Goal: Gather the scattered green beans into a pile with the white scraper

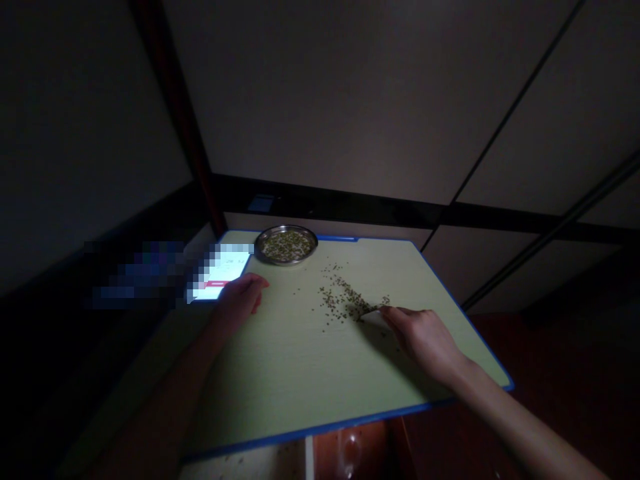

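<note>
My right hand (pixel 425 337) is closed around a small thin utensil (pixel 371 311), perhaps a spoon; its tip touches a scattered pile of small brown-green seeds (pixel 350 300). They lie loose on a pale green table top (pixel 295 373) with a blue edge. Near the table's left side, my left hand (pixel 245 293) rests with its fingers curled in, and nothing shows in them. Just beyond that hand lies a lit screen (pixel 225 267), partly covered by it. A round steel plate (pixel 259 253) at the far edge holds more of the seeds.
A blue strip (pixel 337 239) runs along the far table edge. Pale cabinet panels (pixel 325 100) with dark seams rise behind the table. Below the near edge shows an open drawer-like space (pixel 350 453) with a reddish-brown surface. The surroundings are dim.
</note>
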### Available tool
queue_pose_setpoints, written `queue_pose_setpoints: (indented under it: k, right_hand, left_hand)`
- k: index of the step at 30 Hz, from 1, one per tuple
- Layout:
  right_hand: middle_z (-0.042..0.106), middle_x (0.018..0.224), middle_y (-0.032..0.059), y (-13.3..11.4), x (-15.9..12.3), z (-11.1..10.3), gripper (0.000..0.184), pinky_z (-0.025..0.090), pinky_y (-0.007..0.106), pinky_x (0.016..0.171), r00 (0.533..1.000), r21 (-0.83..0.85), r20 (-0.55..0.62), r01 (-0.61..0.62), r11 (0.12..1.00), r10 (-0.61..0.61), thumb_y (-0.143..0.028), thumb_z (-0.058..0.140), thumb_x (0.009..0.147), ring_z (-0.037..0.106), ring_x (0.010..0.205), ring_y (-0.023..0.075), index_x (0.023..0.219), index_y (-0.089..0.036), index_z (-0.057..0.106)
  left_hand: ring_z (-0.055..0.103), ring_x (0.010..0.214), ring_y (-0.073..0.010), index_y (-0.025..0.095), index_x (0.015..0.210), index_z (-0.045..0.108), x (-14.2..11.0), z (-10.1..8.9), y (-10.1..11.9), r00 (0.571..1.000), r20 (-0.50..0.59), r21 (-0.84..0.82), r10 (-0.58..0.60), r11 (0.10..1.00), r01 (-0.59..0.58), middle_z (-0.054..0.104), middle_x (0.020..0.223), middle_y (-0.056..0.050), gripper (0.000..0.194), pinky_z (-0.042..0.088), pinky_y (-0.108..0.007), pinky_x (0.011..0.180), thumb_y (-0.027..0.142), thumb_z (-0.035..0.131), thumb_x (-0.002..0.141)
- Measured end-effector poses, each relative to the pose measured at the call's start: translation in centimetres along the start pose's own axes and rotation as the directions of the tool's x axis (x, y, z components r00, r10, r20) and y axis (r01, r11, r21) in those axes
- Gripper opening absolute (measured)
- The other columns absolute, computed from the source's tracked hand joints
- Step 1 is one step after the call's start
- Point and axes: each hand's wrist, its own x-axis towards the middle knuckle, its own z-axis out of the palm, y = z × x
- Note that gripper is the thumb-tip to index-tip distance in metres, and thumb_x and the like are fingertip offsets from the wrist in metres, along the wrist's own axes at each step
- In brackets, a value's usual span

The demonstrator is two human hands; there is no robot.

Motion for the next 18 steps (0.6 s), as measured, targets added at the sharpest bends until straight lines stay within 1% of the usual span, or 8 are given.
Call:
queue_pose_setpoints:
  k: [5,10,14,18]
  right_hand:
    - [0.07,0.077,0.0031,-0.4,0.38,-0.16,0.023,0.026,0.028,0.055,1.0,-0.015,0.027,0.015,1.0,-0.015,-0.009,0.042,0.088,0.059,0.058,0.014,0.098,-0.021,0.059]
    - [0.07,0.076,0.0025,-0.62,-0.02,-0.37,0.027,0.027,0.029,0.055,0.998,0.041,0.026,0.055,0.998,-0.056,-0.01,0.04,0.09,0.059,0.058,0.0142,0.104,-0.021,0.06]
    - [0.07,0.076,0.0026,-0.12,-0.04,-0.08,0.023,0.028,0.028,0.054,1.0,0.016,0.006,0.021,1.0,-0.021,-0.014,0.042,0.091,0.059,0.058,0.0147,0.101,-0.022,0.061]
    - [0.071,0.078,0.0034,-0.02,0.51,0.29,0.026,0.029,0.029,0.055,1.0,0.006,-0.012,0.013,1.0,-0.013,-0.015,0.043,0.089,0.061,0.059,0.0157,0.108,-0.022,0.06]
  left_hand:
    - [0.045,0.043,-0.0128,0.02,0.077,0.059,-0.13,-0.04,0.27,1.0,-0.001,-0.001,0.008,1.0,-0.008,0.048,0.047,0.005,0.023,0.034,-0.025,0.045,0.04,0.048,0.075]
    - [0.044,0.043,-0.0125,0.02,0.078,0.059,-0.08,-0.08,0.2,1.0,0.011,-0.006,0.014,1.0,-0.014,0.048,0.047,0.005,0.023,0.033,-0.025,0.045,0.039,0.048,0.076]
    - [0.044,0.044,-0.0124,0.02,0.078,0.059,-0.09,-0.05,0.1,1.0,0.015,-0.02,0.004,1.0,-0.004,0.049,0.048,0.005,0.022,0.033,-0.025,0.045,0.039,0.049,0.077]
    - [0.044,0.042,-0.0122,0.02,0.077,0.059,-0.16,-0.02,0.21,1.0,0.009,-0.025,0.0,1.0,0.001,0.049,0.047,0.006,0.022,0.034,-0.025,0.044,0.04,0.049,0.075]
